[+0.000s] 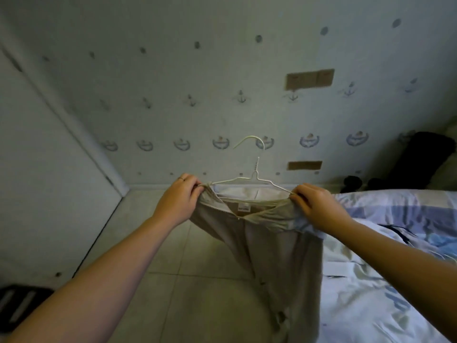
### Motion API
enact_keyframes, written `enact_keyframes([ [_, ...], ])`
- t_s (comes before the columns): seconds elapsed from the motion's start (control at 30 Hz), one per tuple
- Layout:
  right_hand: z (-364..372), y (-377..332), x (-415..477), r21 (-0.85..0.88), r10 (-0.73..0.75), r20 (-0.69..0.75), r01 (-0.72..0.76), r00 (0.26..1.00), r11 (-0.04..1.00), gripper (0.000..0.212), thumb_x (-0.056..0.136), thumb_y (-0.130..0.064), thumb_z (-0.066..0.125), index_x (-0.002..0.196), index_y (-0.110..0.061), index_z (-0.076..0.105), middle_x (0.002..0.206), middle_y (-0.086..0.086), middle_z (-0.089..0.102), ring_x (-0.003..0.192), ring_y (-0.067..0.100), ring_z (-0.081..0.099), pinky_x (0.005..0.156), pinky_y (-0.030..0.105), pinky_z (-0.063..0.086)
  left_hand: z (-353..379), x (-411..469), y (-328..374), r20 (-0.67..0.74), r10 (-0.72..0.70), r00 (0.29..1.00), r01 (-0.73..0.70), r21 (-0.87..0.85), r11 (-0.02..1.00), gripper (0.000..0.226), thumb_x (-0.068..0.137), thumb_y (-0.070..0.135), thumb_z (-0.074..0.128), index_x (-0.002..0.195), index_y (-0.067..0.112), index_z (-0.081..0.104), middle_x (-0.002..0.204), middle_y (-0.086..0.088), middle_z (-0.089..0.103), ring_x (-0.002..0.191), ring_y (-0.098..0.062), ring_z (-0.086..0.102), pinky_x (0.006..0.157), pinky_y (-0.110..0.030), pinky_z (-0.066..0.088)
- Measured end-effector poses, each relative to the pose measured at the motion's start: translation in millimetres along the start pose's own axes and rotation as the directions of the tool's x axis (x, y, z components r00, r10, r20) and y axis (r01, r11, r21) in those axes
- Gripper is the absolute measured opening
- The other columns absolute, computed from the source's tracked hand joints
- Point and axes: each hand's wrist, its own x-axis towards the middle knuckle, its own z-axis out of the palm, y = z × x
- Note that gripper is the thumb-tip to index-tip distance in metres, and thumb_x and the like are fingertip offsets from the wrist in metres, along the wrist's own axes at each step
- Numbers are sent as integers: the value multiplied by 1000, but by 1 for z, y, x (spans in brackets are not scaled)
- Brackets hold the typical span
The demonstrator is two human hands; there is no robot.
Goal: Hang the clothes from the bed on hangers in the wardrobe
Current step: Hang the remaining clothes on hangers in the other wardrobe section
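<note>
I held a beige garment (272, 243) on a white wire hanger (249, 180), my left hand (179, 200) and right hand (317, 206) pinching its ends; bed (385, 293) at right, tiled floor (197, 293) below.

- No words or numbers can be read.
- A small tag (243, 207) sits inside the clothing (277, 248), middle of the frame. Its print is too blurry.
- The wall (173, 73) shows little anchor pictures (241, 96).

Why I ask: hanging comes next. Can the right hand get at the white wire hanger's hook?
Probably yes: the white wire hanger's hook stands bare above the beige garment, but the right hand must first release the edge its fingers pinch.
</note>
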Motion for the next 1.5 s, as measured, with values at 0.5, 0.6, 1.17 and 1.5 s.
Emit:
enact_keyframes([
  [0.5,95,-323,6,82,-537,-4,535,844,841,22,93,-31,49,90,-17,65,84,0,62,73,22,60,65,34,50,-227,-274,-158,-419,-278,864,302,-10,953,7,97,21,59,95,15,63,95,2,53,85,-16,56,76,-33,46],
  [0.6,102,-395,12,108,-634,-2,631,773,768,20,93,-31,49,90,-19,64,83,-1,61,73,22,60,64,35,49,-277,-319,-179,-521,-292,802,353,19,935,4,95,14,61,92,11,63,92,-1,54,85,-20,56,76,-35,45],
  [1.17,101,-793,44,385,-900,-218,881,378,277,12,94,-17,57,88,-17,67,75,-5,66,69,11,58,66,25,42,-579,-473,-271,-858,-276,433,725,150,672,10,98,14,57,93,7,63,94,-8,54,89,-26,54,77,-32,39],
  [1.5,60,-995,64,498,-858,-368,855,359,144,19,93,-17,52,83,-11,67,68,-2,58,68,18,52,56,27,30,-728,-460,-317,-950,-294,108,783,-101,614,62,98,46,49,152,19,35,159,-8,30,146,-29,27,120,-42,24],
])
